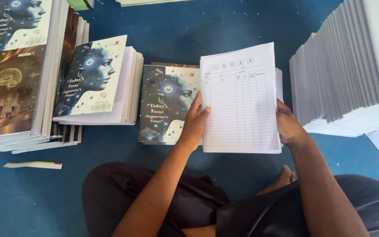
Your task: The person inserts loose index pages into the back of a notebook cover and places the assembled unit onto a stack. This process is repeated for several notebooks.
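White paper, uncovered and unbound-looking, is what both hands are clamped on: a block of ruled pages [241, 101] with a printed table on its top sheet, held up just past the person's crossed legs, near the middle of the view. The left hand [194, 125] grips its left edge, thumb on the front and fingers behind; the right hand [288, 127] pinches the right edge the same way.

Directly at 9 o'clock of the block, a printed cover [165, 105] showing a bluish face lies on the blue floor [189, 39], on a low pile. Further toward 9 o'clock sit a fanned stack of finished notebooks [99, 83] and a taller stack [18, 70]. At 3 o'clock a leaning stack of bare page blocks [347, 66] rises steeply.

As I judge it, the grip is only at the edges, so loose sheets in the middle could sag, slip or fan out of square. A careless right elbow could nudge that leaning stack, which already tilts and might slide. Set down askew, the block would overhang the cover and misalign. The strip of paper [33, 165] at 8 o'clock seems harmless.
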